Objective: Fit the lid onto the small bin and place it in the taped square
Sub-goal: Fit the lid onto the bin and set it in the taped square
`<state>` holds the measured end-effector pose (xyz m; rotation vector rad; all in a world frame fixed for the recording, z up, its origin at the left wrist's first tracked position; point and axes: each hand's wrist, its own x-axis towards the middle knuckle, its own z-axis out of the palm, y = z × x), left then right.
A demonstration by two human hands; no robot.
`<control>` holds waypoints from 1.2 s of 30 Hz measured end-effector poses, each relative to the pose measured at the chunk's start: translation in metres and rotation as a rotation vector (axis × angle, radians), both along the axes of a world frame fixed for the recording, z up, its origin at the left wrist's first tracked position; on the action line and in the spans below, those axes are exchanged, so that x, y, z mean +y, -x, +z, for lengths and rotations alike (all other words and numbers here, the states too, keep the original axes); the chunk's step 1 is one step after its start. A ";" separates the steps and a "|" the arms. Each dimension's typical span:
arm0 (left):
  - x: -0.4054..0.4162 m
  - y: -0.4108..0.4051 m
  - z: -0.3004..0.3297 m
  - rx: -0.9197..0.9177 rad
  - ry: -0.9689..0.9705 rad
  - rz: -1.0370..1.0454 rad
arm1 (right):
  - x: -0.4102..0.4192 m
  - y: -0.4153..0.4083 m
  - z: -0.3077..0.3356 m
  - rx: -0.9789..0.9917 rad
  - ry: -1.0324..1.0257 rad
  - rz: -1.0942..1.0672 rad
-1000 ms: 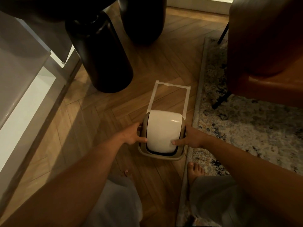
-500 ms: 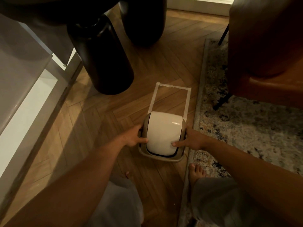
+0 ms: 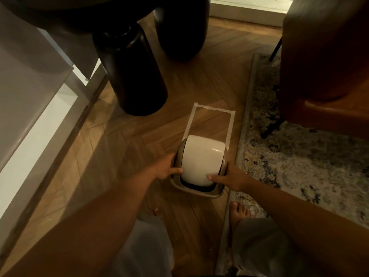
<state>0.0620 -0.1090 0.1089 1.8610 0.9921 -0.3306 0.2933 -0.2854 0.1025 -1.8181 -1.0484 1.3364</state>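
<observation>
The small bin (image 3: 196,190) is beige with a rounded white swing lid (image 3: 201,159) sitting on top of it. It stands on the wood floor, over the near end of the taped square (image 3: 213,109), whose far side and two side strips show beyond it. My left hand (image 3: 164,168) grips the bin's left side, thumb on the lid's near edge. My right hand (image 3: 229,177) holds the right side, with a finger on the lid's near right corner. The bin's body below the rim is hidden.
A tall black cylinder (image 3: 135,76) stands left of the square and a second one (image 3: 181,29) behind it. A patterned rug (image 3: 299,156) borders the square on the right, with a brown chair (image 3: 323,56) on it. White furniture (image 3: 30,116) lines the left. My bare feet are below the bin.
Both hands have kept their hold on the bin. The bin has shifted a little forward, toward the far side of the taped square.
</observation>
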 end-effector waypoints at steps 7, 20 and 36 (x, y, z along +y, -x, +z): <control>-0.015 -0.021 0.026 -0.165 -0.126 0.018 | -0.014 -0.001 0.002 -0.044 0.035 -0.004; -0.029 -0.036 0.018 -0.044 -0.289 -0.044 | -0.056 0.035 -0.042 -0.389 0.085 -0.015; -0.040 -0.015 0.026 -0.101 -0.131 0.021 | -0.019 0.021 0.019 -0.440 -0.042 -0.056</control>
